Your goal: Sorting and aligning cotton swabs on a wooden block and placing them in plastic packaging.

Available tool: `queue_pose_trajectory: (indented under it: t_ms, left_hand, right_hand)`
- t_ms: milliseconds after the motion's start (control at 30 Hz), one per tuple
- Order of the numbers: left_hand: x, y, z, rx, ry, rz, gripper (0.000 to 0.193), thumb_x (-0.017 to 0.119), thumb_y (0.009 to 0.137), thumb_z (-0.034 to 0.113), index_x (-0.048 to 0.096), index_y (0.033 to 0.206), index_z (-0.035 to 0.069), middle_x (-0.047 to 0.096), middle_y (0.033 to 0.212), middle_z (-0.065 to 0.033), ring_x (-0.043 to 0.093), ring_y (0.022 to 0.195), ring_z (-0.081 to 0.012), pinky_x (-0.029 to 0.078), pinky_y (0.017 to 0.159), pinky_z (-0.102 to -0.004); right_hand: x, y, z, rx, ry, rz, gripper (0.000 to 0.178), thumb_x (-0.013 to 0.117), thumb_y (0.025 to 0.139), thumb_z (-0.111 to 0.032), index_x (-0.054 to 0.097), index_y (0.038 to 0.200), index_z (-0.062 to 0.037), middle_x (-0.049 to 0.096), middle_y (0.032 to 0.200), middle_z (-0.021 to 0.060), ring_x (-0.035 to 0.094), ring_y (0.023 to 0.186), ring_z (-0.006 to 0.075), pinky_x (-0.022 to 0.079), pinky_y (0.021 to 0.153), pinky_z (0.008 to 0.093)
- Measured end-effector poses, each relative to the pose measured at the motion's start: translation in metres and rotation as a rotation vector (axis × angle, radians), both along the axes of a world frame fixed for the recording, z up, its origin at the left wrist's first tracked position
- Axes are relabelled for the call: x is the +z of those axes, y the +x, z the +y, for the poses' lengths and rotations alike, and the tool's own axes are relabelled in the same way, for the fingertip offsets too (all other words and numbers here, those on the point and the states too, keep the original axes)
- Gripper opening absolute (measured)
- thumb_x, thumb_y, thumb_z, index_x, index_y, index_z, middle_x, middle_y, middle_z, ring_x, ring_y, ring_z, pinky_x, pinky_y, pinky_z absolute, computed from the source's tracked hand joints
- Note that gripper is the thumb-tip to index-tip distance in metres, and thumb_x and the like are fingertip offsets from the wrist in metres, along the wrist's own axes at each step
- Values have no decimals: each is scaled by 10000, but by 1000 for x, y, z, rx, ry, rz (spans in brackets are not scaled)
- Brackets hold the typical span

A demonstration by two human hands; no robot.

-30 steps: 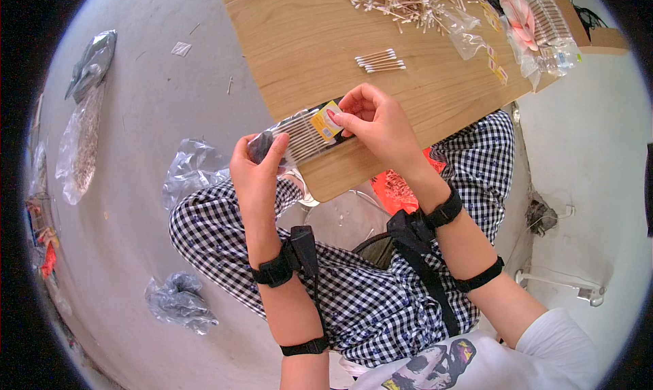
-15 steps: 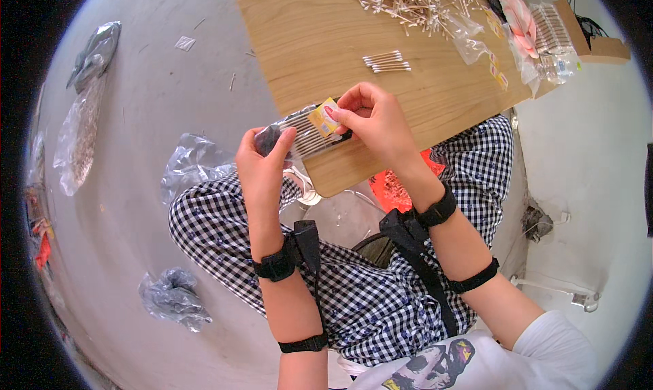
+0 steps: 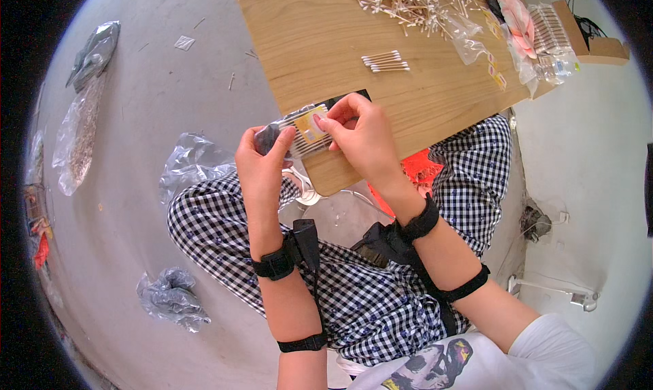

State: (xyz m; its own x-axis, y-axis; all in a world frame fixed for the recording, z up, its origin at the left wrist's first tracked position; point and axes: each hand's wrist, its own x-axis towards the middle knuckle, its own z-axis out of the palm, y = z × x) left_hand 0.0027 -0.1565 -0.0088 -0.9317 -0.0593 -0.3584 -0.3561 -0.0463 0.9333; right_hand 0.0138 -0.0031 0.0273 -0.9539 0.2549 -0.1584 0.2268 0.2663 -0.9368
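Note:
A clear plastic packet of cotton swabs (image 3: pixel 314 145) is held over the table's near left corner. My left hand (image 3: pixel 260 164) is closed around its left end, where a dark grey piece (image 3: pixel 267 139) shows by the thumb. A small yellow card (image 3: pixel 307 123) lies over the swabs; I cannot tell if it is inside the plastic. My right hand (image 3: pixel 366 137) pinches the card's right side between thumb and fingers. Behind that hand a black flat piece (image 3: pixel 360 96) sticks out.
A short row of cotton swabs (image 3: pixel 386 62) lies on the wooden table (image 3: pixel 306 43), with a loose heap of swabs (image 3: pixel 415 6) at the far edge. Clear bags (image 3: pixel 466 40), yellow cards (image 3: pixel 496 74) and packed swabs (image 3: pixel 549 33) are at the right. Plastic bags (image 3: pixel 173 298) lie on the floor.
My right hand has moved left and slightly down, and the yellow card has shifted left along the swabs. More of the black piece shows behind it. My left hand stays in place.

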Motion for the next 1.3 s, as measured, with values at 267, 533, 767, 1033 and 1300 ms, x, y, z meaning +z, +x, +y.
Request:
queue_pose_trajectory:
  t_ms: [267,533,767,1033,1300]
  left_hand:
    - [-2,-1,0,3,-12,26,309,765,818,192,586,952,-20,645,800,-55,604,649,-92,496,501,-214]
    - [-1,-1,0,-10,-17,22,313,760,823,199,584,957,-23,645,801,-58,605,650,-93,505,501,-214]
    - [1,0,3,-17,-15,17,357,767,816,224,577,974,-33,643,820,-68,603,660,-93,512,508,-216]
    - [6,-2,3,11,-38,19,394,784,796,211,564,1009,-37,643,828,-69,598,679,-98,492,531,-226]
    - [-2,-3,2,-34,-58,32,406,809,768,209,573,995,-30,645,820,-45,585,688,-87,471,567,-215]
  right_hand:
    - [0,6,-6,11,204,46,211,734,810,-170,644,774,17,678,713,123,658,627,193,510,593,314]
    - [4,12,-2,25,154,-15,193,739,809,-158,682,809,26,684,733,90,634,655,137,494,607,268]
    - [-13,19,16,67,-31,28,232,698,859,-187,679,917,37,697,777,97,654,666,148,516,607,289]
    - [-18,5,1,-43,-466,272,558,438,1003,-419,434,1318,41,518,1278,137,492,1184,187,373,1018,307]
    - [-23,6,-10,114,-333,312,685,372,1000,-498,325,1415,44,374,1447,161,327,1378,231,231,1158,349]
